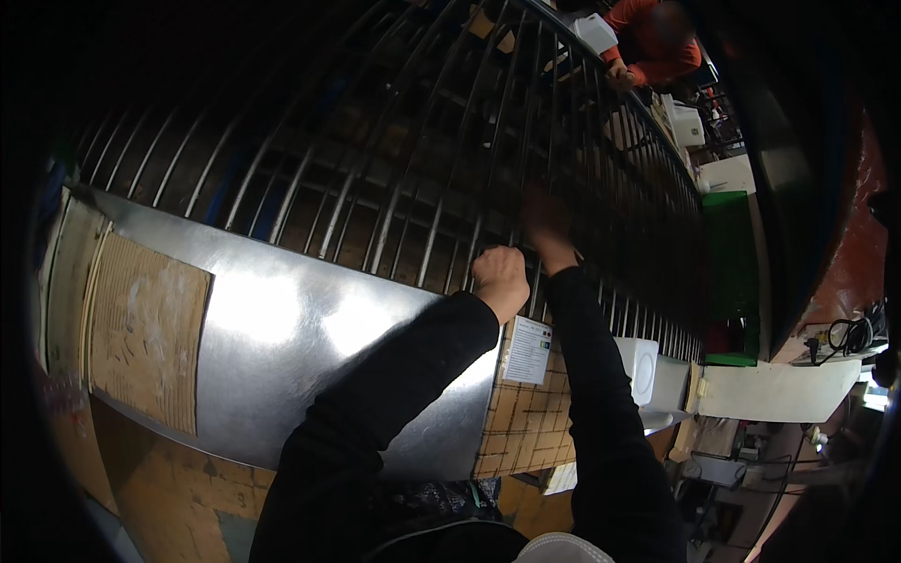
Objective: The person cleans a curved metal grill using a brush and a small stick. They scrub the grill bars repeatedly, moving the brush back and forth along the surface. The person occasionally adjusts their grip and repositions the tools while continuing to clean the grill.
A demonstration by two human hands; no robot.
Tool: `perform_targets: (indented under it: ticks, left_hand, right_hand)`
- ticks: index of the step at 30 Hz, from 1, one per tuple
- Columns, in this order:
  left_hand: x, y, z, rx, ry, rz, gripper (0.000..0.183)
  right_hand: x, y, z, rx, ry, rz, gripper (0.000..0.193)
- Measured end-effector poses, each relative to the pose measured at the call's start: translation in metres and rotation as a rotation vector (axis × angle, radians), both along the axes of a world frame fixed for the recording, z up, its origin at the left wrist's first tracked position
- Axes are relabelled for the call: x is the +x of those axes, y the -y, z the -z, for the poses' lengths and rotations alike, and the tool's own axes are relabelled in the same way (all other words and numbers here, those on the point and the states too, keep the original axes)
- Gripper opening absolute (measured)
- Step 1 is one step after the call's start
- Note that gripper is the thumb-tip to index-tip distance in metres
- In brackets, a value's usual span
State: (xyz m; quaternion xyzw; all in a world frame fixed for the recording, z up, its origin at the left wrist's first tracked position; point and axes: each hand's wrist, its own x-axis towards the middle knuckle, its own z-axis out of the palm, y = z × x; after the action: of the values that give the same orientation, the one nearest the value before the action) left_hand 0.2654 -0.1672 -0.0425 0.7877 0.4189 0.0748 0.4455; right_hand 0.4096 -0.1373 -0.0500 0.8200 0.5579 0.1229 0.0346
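Observation:
My left hand is closed in a fist at the near edge of a rack of parallel metal bars. Its fingers curl away from view, so whatever they hold, if anything, is hidden. Farther out and to the right, my right hand reaches over the dark bars, smeared by motion, its fingers unreadable. Below the two hands, a brown cardboard sheet lies on the near ledge with a white printed label on it. Between my forearms and to the left spreads a shiny metal tabletop.
A worn cardboard piece covers the tabletop's left end. Right of my right forearm stands a white box-shaped object. A green crate sits farther right. Across the bars, a person in an orange top works near a white object.

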Motion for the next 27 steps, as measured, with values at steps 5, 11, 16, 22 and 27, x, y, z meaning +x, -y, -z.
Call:
perform_targets:
  ticks: [5,11,16,22,27]
  left_hand:
    - [-0.005,-0.006,-0.002,-0.090,-0.025,0.076,0.018]
    - [-0.009,-0.019,-0.005,-0.201,-0.083,0.176,0.025]
    - [-0.007,-0.026,-0.007,-0.193,-0.150,0.180,0.025]
    - [0.000,-0.021,0.004,-0.018,-0.052,0.036,0.027]
    - [0.007,-0.014,0.007,0.138,-0.017,-0.050,0.015]
  right_hand:
    - [0.005,0.006,0.002,-0.038,-0.131,0.026,0.025]
    - [0.041,-0.042,-0.003,0.009,-0.159,0.006,0.026]
    - [0.086,-0.055,0.012,0.313,-0.119,-0.051,0.030]
    - [0.080,-0.015,0.027,0.425,-0.284,0.016,0.027]
    - [0.064,0.000,0.013,0.449,-0.506,0.125,0.029]
